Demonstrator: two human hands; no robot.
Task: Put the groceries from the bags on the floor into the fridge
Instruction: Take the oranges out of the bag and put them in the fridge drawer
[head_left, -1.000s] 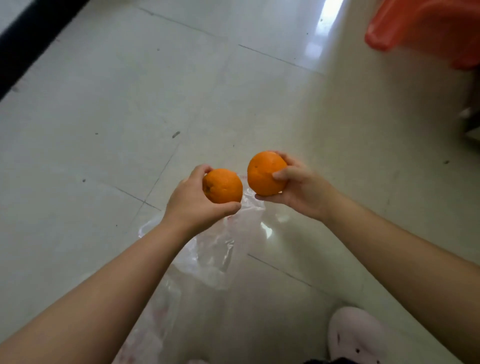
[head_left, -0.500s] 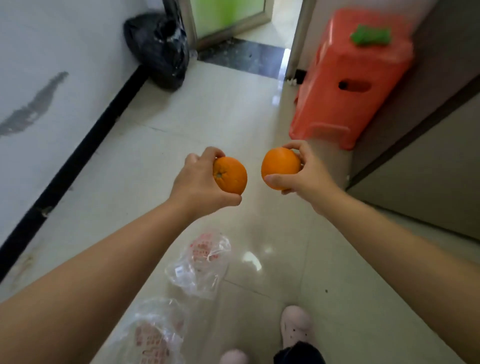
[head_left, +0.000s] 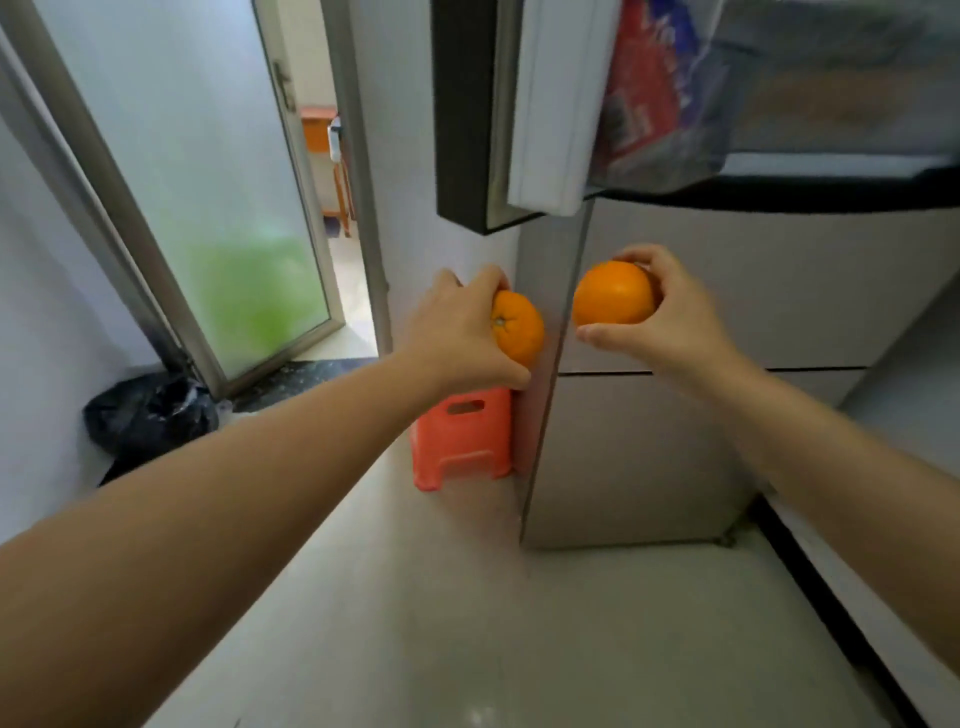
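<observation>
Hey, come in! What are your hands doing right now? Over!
Left hand grips orange. Right hand grips orange. Upper fridge door open. Path clear.

Fridge shelf contents (head_left: 654, 93) blur (top edge crops them).

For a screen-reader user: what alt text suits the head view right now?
A person holds an orange in each hand, left hand and right hand, before a fridge whose upper door is open. An orange stool stands beside it.

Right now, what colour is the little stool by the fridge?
Orange-red stool, seen best in the head view.
</observation>
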